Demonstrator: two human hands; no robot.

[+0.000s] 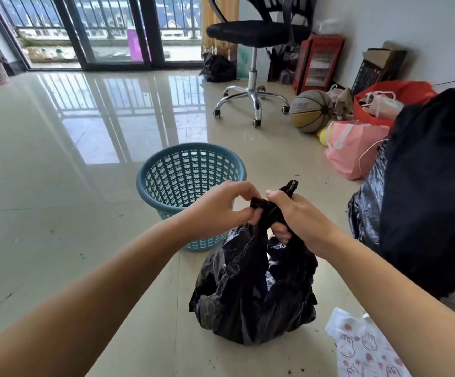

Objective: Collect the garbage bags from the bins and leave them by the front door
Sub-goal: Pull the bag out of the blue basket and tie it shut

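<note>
Got both hands up on the neck of the black garbage bag (253,289), which sits on the tile floor (57,213) right in front of me. My left hand (220,208) pinches the twisted top and my right hand (297,216) is wrapped tight around it. The teal bin (191,175) stands just behind the bag. Lots of bare floor to my left, while the right wall edge is crowded: pink bag (354,153), basketball (310,110), office chair (253,36).

Black office chair (253,34) on chrome wheeled base, near sliding glass doors (106,31). Worn basketball (310,110) on glossy tiled floor (57,172) beside red rack (319,63). Pink paper bag (352,151), red bag (400,100), white patterned plastic bag (362,346) along right side.
</note>
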